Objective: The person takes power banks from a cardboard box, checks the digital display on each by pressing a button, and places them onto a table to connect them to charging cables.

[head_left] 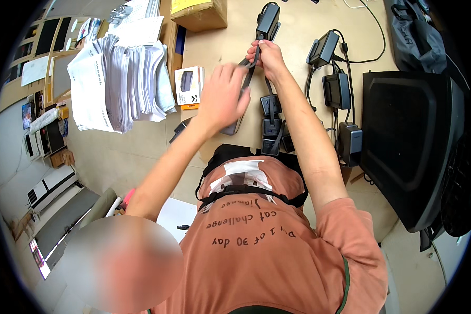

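Note:
My right hand [268,56] pinches a flat black cable [250,78] just below a black box-shaped device [268,23] on the wooden table. My left hand [224,95] is beside it, lower and to the left, back of the hand up. Its fingertips are smeared by motion near the cable, so its grip does not show. Partly under that hand lies a dark grey, long object [234,127], its kind hidden. Between my forearms, several small black blocks [271,126] sit in a column near the table's front edge, with dark straps or cables by them.
Black adapters with cables [336,90] stand right of my right forearm. Beyond them are a large black panel [405,141] and a dark grey bag [416,42]. Left are a small white box [187,86], paper stacks [123,86] and a cardboard box [206,17].

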